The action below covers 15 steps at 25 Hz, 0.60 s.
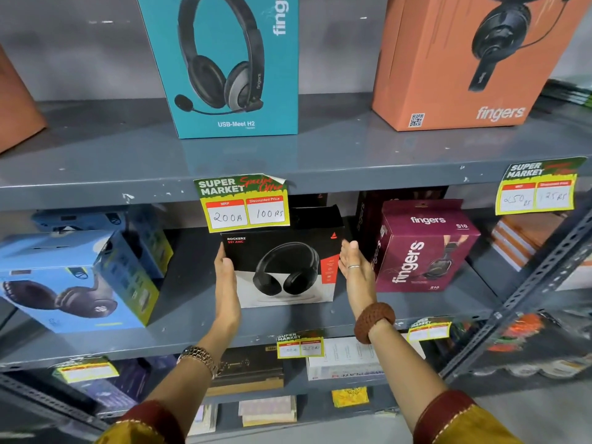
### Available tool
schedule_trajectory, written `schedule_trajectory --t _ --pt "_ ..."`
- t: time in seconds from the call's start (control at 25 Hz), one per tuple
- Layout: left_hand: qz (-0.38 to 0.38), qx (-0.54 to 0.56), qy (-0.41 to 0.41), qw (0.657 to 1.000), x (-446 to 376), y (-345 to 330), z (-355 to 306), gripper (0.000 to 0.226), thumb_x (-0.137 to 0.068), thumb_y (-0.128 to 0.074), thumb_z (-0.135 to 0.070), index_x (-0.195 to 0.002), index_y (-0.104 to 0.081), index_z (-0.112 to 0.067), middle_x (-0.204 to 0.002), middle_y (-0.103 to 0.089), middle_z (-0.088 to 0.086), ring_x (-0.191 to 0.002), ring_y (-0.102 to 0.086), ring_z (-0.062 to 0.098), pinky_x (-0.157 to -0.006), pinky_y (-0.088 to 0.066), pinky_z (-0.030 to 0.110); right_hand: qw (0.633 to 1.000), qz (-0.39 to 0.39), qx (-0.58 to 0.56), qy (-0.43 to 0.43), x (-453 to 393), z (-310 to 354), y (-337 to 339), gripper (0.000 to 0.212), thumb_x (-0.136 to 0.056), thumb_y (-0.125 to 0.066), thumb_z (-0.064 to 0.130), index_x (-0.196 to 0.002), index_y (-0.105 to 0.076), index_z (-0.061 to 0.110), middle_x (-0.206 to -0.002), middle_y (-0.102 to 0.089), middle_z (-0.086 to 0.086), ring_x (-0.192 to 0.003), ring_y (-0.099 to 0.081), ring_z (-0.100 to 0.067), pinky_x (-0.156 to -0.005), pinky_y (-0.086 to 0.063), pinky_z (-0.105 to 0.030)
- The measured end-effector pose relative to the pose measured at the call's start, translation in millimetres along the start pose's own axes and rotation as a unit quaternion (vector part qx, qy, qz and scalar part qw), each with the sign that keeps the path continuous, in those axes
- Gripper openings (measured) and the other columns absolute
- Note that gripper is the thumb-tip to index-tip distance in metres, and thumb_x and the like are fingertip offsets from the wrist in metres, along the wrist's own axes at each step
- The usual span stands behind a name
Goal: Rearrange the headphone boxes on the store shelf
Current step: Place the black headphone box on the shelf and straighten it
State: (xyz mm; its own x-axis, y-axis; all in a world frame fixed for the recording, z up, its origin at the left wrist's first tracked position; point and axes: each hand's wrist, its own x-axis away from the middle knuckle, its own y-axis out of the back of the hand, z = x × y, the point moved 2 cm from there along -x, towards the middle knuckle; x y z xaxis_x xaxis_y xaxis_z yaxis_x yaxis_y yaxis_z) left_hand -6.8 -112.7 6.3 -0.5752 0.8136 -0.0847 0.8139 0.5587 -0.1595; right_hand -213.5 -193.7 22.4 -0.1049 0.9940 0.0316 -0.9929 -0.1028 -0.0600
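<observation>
A person stands at a grey metal store shelf [320, 161] and reaches both arms into its middle level, where a black cardboard headphone box [282, 267] printed with dark over-ear headphones stands upright near the front edge, about midway along. The left hand [226, 280] lies flat against the box's left side with the thumb across the front face, and the right hand [355, 267], wearing a thin ring, presses its open palm against the right side, so the box is clasped between the two palms rather than gripped by curled fingers. Whether its base rests on the shelf or is lifted just clear is hard to tell from here. A yellow and green paper price tag [245, 203] hanging from the upper level's front edge overlaps the top left corner of the box. Just beside the right hand stands a maroon cardboard headphone box [423, 248], angled toward the front, and toward the left end of the same level sits a light blue cardboard headphone box [77, 277], well apart from the black one. On the upper level a teal cardboard headset box [230, 65] stands upright near the middle, with an orange cardboard headset box [464, 59] leaning toward the right end.
</observation>
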Motion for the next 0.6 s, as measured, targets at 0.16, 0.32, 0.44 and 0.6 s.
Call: schedule_trajectory --t 0.16,0.32,0.44,0.6 --pt "-0.009 -0.009 0.001 1.000 -2 -1 0 0.094 -0.071 -0.035 -0.078 -0.150 -0.019 -0.030 -0.160 -0.024 -0.007 -0.146 -0.024 0.010 -0.121 -0.017 0.033 0.999 0.031 -0.008 -0.001 -4 0 7 0.077 -0.082 -0.030 0.065 -0.140 -0.042 0.016 -0.151 -0.041 -0.006 -0.137 -0.041 -0.019 -0.116 -0.030 -0.038" --pt "-0.021 -0.012 0.038 0.999 9 4 7 0.073 -0.088 -0.024 -0.063 -0.151 -0.016 -0.028 -0.162 -0.019 -0.007 -0.148 -0.018 0.010 -0.123 -0.012 0.035 0.998 0.054 -0.017 -0.015 -5 -3 8 0.062 -0.095 -0.024 0.049 -0.144 -0.035 0.014 -0.155 -0.033 -0.008 -0.140 -0.036 -0.020 -0.116 -0.028 -0.033" --pt "-0.007 -0.013 0.052 0.999 25 15 15 0.054 -0.102 -0.012 -0.039 -0.152 -0.017 -0.020 -0.161 -0.022 -0.002 -0.148 -0.021 0.014 -0.122 -0.013 0.032 0.999 0.051 -0.016 -0.007 -8 -4 4 0.061 -0.096 -0.024 0.049 -0.146 -0.030 0.015 -0.157 -0.028 -0.007 -0.141 -0.034 -0.020 -0.114 -0.028 -0.030" --pt "0.011 -0.023 0.050 0.998 33 54 19 0.055 -0.101 -0.005 -0.035 -0.152 -0.018 -0.018 -0.160 -0.026 0.001 -0.148 -0.023 0.013 -0.122 -0.013 0.033 0.999 0.022 -0.022 0.009 -6 -8 -5 0.063 -0.095 -0.025 0.051 -0.146 -0.030 0.013 -0.157 -0.027 -0.007 -0.142 -0.031 -0.019 -0.116 -0.026 -0.030"
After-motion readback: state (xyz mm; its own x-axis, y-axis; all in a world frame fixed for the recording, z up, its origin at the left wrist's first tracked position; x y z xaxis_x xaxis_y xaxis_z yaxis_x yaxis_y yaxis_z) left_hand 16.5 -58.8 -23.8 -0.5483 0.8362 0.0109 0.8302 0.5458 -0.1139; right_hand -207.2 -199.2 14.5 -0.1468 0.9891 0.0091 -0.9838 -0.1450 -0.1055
